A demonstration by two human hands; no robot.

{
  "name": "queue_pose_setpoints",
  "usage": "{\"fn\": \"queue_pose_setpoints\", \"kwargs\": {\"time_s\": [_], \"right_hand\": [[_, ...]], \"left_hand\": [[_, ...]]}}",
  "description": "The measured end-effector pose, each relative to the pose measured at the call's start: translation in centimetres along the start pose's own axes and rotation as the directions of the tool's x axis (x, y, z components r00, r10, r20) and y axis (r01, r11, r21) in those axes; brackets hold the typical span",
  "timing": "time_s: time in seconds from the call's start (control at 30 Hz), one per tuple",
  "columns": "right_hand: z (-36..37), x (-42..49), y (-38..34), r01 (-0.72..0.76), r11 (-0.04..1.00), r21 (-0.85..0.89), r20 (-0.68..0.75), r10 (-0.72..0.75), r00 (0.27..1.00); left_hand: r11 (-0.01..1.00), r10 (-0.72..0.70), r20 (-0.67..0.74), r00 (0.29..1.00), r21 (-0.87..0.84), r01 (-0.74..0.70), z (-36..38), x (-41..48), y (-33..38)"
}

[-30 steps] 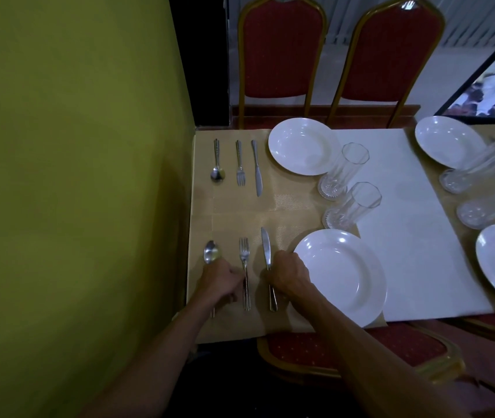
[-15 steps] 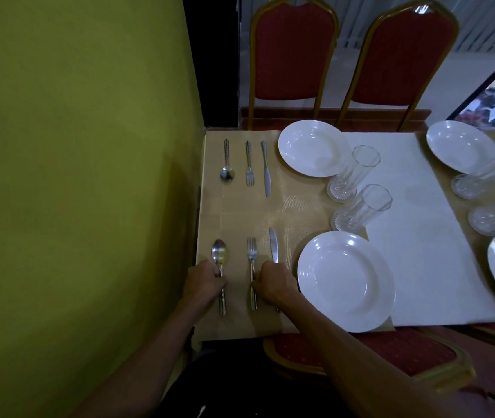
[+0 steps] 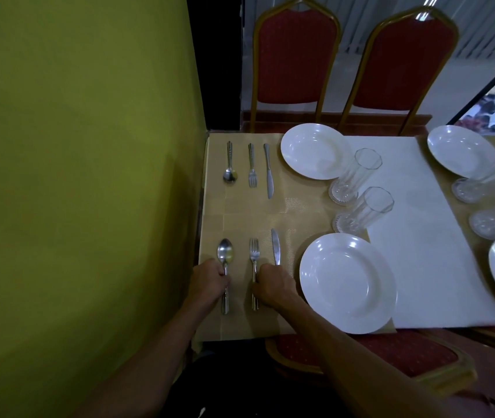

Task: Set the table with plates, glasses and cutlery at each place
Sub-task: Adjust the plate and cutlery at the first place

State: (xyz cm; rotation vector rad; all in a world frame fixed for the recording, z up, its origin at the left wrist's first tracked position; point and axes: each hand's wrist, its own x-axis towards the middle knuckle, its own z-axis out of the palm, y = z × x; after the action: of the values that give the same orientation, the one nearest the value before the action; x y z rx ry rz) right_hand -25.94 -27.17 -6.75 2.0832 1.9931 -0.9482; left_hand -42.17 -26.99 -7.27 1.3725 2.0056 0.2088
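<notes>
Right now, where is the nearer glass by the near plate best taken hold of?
Probably round the mid-height of its faceted wall, coming from the right over the white runner. The nearer glass stands upright, with the near plate close in front and the second glass just behind, so that side looks freest.

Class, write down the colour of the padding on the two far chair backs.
Red, framed in gold; the chair backs show best in the head view.
</notes>
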Motion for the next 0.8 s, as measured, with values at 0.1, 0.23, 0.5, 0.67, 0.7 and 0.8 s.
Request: {"fn": "queue_pose_setpoints", "kwargs": {"time_s": [0.1,0.23,0.5,0.67,0.7,0.8], "right_hand": [[0.1,-0.03,-0.1,0.0,1.0,-0.009,-0.005,0.0,1.0],[0.1,-0.13,-0.14,-0.004,1.0,-0.008,-0.006,0.004,1.0],[0.04,-0.26,-0.29,-0.025,1.0,-0.012,0.0,0.025,1.0],[-0.12,-0.41,-0.58,-0.02,0.999,-0.037,0.014,0.02,1.0],[-0.1,-0.44,-0.64,-0.012,0.999,-0.043,0.016,0.012,1.0],[-0.19,-0.59,-0.87,-0.01,0.999,-0.048,0.019,0.011,1.0]], "left_hand": [[0.999,-0.01,0.002,1.0,-0.033,0.01,0.12,0.1,-0.19],[0.998,-0.011,-0.004,1.0,-0.064,0.011,0.15,0.25,-0.34],[0.994,-0.013,-0.018,1.0,-0.109,0.011,0.12,0.12,-0.49],[0.993,0.013,-0.025,1.0,-0.119,-0.016,0.11,-0.07,-0.64],[0.992,0.015,-0.026,1.0,-0.122,-0.018,0.12,-0.02,-0.7],[0.991,0.02,-0.032,0.999,-0.131,-0.024,0.21,0.03,-0.72]]}}
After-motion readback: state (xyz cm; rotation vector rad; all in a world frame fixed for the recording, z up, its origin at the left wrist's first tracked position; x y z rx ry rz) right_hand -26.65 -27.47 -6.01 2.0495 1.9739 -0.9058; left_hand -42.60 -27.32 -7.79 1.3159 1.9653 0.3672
